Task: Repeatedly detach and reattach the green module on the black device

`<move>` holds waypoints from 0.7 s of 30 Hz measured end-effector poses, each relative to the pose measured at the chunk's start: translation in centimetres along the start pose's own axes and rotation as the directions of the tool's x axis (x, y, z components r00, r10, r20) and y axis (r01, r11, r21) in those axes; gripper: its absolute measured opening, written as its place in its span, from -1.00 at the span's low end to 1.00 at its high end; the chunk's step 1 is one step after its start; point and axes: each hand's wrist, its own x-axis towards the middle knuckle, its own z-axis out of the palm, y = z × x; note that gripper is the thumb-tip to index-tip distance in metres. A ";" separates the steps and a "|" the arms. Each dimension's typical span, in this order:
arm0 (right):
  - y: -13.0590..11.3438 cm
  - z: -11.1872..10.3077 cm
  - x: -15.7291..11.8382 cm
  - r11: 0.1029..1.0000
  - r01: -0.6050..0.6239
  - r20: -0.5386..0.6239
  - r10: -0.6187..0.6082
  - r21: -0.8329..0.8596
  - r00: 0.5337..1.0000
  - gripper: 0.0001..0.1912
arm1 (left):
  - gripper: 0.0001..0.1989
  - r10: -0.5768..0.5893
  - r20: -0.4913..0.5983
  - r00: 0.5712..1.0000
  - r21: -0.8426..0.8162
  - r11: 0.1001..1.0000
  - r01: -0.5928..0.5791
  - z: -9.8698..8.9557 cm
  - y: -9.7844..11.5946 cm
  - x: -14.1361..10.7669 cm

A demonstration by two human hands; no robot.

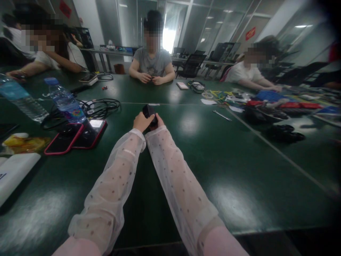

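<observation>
Near the middle of the dark green table [191, 167], two bare hands come together on one small black object [149, 110]. The left hand [143, 121] is closed about its left and near sides, with the thumb laid across it; the right hand [160, 122] closes on it from the right, most of its fingers hidden. Both forearms wear one sheer white sleeve each, dotted dark; the left sleeve [114, 188] and right sleeve [181, 177] reach the wrists.

To the left stand two clear plastic bottles [62, 101], and nearer lie two red-edged phones [63, 142], one partly over the other. One yellow wrapper [26, 143] and one white case [20, 172] lie at the near left. Black cables [106, 106] coil just beyond the phones. To the right lies one metal wrench [222, 115], and farther right a heap of cables and bags.

At the far side sits one person in a grey shirt [153, 60], with others seated left and right.

The held object looks dark and boxy, with flat faces; its finer details are too blurred to tell.
</observation>
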 end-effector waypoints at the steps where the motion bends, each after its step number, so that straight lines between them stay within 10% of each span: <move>1: -0.1 0.2 -0.1 1.000 -0.017 -0.030 0.018 0.009 0.999 -0.64 | -0.41 -0.003 -0.012 1.000 0.034 0.999 0.003 -0.2 0.3 -0.3; 10: -0.1 0.6 -1.1 0.999 -0.030 -0.035 0.030 -0.018 0.999 -0.55 | -0.48 -0.032 -0.067 0.997 0.188 0.981 0.044 -1.3 3.0 -2.5; 21: 0.0 -0.3 -0.8 0.993 -0.017 0.042 0.022 -0.115 0.999 -0.55 | -0.53 0.026 -0.128 0.991 -0.232 0.971 -0.055 -0.4 2.8 -2.9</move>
